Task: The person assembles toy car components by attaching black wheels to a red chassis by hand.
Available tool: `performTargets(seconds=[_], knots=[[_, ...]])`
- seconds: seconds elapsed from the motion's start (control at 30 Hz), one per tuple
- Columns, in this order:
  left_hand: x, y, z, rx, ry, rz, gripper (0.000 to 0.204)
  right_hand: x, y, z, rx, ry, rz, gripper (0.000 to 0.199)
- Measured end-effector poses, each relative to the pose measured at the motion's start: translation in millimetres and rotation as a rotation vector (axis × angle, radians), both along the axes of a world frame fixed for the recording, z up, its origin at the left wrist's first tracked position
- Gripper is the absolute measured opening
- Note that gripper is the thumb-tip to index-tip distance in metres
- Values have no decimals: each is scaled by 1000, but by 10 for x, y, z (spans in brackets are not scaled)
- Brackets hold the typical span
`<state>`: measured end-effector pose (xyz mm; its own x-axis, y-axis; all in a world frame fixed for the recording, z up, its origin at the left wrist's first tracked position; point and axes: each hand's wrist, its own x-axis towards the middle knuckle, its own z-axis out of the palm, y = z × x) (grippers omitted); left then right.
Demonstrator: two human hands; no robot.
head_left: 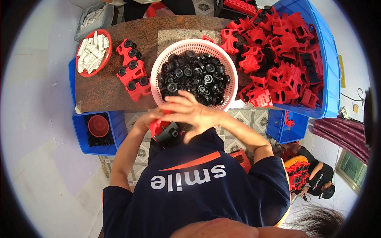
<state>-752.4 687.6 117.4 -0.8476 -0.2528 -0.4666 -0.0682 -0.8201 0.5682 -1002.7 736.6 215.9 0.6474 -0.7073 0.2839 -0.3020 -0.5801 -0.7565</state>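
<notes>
My left hand (146,120) is wrapped round a red and black toy truck body (157,130), held in front of my shirt at the table's near edge. My right hand (196,115) passes over that body with its fingers spread and nothing seen in them; it partly hides the left fingers. Just beyond both hands stands a pink perforated basket (234,79) heaped with black toy wheels (190,73). To its left, several red truck bodies (134,71) with black wheels fitted lie in a row on the table.
A red bowl of white pieces (93,52) sits at the table's far left. Red truck bodies (283,59) fill a large tilted blue crate (331,59) at right. Below the table are blue bins (113,127), (278,127). Another person (317,174) works at lower right.
</notes>
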Motion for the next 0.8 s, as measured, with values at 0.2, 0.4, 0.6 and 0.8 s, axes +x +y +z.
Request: performTargets(seconds=[0.2,0.4,0.6,0.8], knots=[[-201,-177,215,-67,41,229,100,-991,-837,-1862,-176,686,-414,30],[-374,-157,-26,-6,-71,616,72,-1346,-881,-2451,-119,706,-352,26],[-566,-248,15,-272,-286,648,74,-825,-423,-1021,750,-361,-708,27],[-746,-276,77,-292,-232,582,82,-220,-161,-601,776,-527,-737,21]])
